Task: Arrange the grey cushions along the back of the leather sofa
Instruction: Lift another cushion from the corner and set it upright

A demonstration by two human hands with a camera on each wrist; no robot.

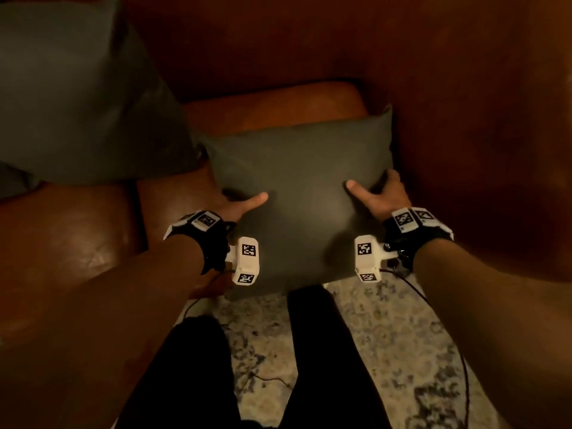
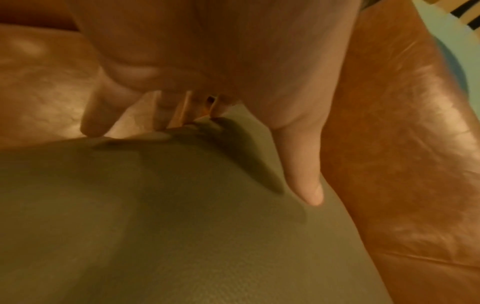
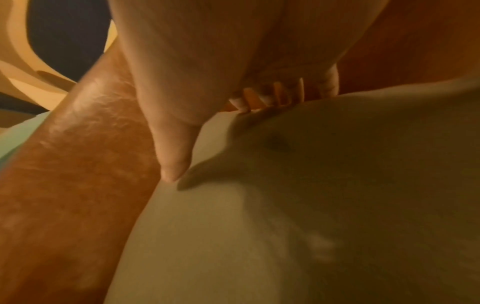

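We see bare forearms, no sleeves. Left hand (image 1: 244, 205) and right hand (image 1: 382, 193) bare, no gloves or rings that we can make out. Black strap (image 1: 213, 243) round left wrist, black strap (image 1: 411, 239) round right wrist. White blocks with black-and-white square markers on each: flat tags (image 1: 413, 218) on top, boxy white module (image 1: 246, 261) on inner side. Thin dark cable (image 1: 433, 308) trails from right wrist unit. Black trousers (image 1: 315, 351) on both legs.

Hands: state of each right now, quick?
Left hand: closed on the grey cushion, thumb on top, fingers round its left edge.
Right hand: closed on the same cushion, gripping its right edge.
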